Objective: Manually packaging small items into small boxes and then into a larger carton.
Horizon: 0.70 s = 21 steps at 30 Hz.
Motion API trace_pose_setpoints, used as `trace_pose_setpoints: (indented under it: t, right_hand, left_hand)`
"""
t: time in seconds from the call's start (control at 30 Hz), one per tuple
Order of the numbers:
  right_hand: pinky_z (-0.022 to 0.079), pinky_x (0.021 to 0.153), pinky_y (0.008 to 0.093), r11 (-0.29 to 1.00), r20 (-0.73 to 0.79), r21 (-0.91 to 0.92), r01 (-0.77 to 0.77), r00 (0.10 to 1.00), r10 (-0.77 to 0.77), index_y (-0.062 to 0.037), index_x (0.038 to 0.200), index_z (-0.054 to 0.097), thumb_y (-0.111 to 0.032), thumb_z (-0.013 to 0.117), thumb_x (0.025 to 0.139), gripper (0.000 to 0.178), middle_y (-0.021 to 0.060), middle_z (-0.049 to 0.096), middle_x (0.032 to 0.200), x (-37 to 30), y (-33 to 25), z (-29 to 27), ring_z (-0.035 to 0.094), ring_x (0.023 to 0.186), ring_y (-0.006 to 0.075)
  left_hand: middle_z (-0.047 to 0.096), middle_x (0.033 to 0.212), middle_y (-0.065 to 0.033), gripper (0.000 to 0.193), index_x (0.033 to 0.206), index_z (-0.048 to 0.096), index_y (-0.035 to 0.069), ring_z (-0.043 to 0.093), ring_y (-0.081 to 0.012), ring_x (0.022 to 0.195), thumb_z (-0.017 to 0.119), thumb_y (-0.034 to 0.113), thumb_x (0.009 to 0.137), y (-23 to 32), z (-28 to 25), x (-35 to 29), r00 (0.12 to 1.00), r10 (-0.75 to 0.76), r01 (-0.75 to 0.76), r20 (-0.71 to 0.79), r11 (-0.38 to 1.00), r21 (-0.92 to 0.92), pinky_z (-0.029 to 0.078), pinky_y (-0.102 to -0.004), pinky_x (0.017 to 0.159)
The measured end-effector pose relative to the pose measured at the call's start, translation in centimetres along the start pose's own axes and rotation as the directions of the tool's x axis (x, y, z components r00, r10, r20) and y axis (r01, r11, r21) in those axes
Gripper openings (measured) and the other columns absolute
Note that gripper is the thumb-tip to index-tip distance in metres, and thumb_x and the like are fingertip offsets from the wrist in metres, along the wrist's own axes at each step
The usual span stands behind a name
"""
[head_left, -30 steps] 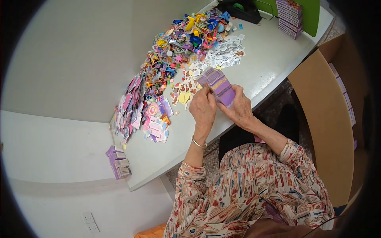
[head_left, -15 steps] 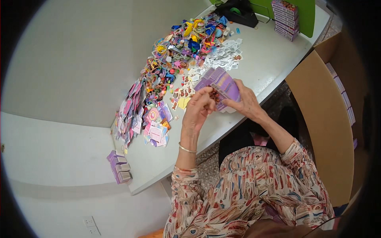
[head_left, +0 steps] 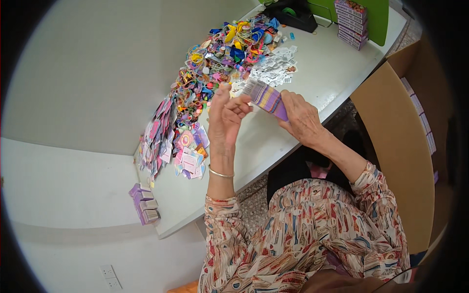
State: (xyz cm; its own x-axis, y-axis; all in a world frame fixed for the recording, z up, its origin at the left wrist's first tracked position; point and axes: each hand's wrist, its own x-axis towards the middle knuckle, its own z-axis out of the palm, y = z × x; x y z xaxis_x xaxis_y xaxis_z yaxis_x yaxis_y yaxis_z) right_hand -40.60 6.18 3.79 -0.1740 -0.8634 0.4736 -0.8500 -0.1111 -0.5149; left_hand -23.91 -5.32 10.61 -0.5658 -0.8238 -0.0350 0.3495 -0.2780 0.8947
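Note:
My right hand [head_left: 302, 119] grips a small purple box [head_left: 266, 98] with yellow stripes, held up over the white table [head_left: 322, 63]. My left hand [head_left: 225, 118] is raised beside it, fingers curled, with the fingertips touching the box's open left end. A thin bangle sits on my left wrist. Beyond the hands lies a long heap of small colourful toys and trinkets [head_left: 222, 53], and next to it a patch of white paper slips [head_left: 274, 68].
Flat pink and purple printed cards [head_left: 168, 141] lie fanned at the table's left. Small purple boxes [head_left: 144, 205] stand at the near-left corner; more are stacked [head_left: 352, 22] at the far end by a black object [head_left: 293, 12]. A tan cardboard panel [head_left: 395, 136] stands on my right.
Both hands rose and shifted slightly left with the purple box. My left hand went from clasping the box near my right hand to standing upright with fingertips at its end.

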Motion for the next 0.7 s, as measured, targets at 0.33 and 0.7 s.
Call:
trace_pose_setpoints:
  t: [0.33, 0.7]
  right_hand:
    - [0.052, 0.064, 0.0337, 0.934, 0.035, -0.32, 0.158, 0.987, -0.155, 0.0015, 0.115, 0.044, -0.007, 0.067, 0.068, 0.053, 0.0112, 0.052, 0.093, 0.6, 0.9, 1.5, 0.056, 0.085, 0.0247]
    - [0.049, 0.066, 0.0332, 0.914, 0.18, -0.285, 0.289, 0.953, -0.245, 0.0045, 0.121, 0.041, -0.004, 0.064, 0.066, 0.061, 0.0112, 0.051, 0.095, 0.1, -0.8, -0.1, 0.056, 0.089, 0.0246]
  left_hand:
    - [0.065, 0.113, -0.0185, 0.064, 0.142, 0.035, 0.009, 0.058, -0.0108, 0.067, 0.063, 0.004, 0.085, 0.3, 5.1, -1.3, 0.919, -0.042, -0.229, 0.392, 0.752, 0.618, 0.047, -0.0244, 0.059]
    - [0.056, 0.122, -0.0272, 0.075, 0.148, 0.012, 0.009, 0.064, -0.0172, 0.069, 0.058, 0.016, 0.089, 0.4, 1.6, 2.5, 0.995, -0.049, 0.033, 0.088, 0.985, 0.17, 0.048, -0.0247, 0.056]
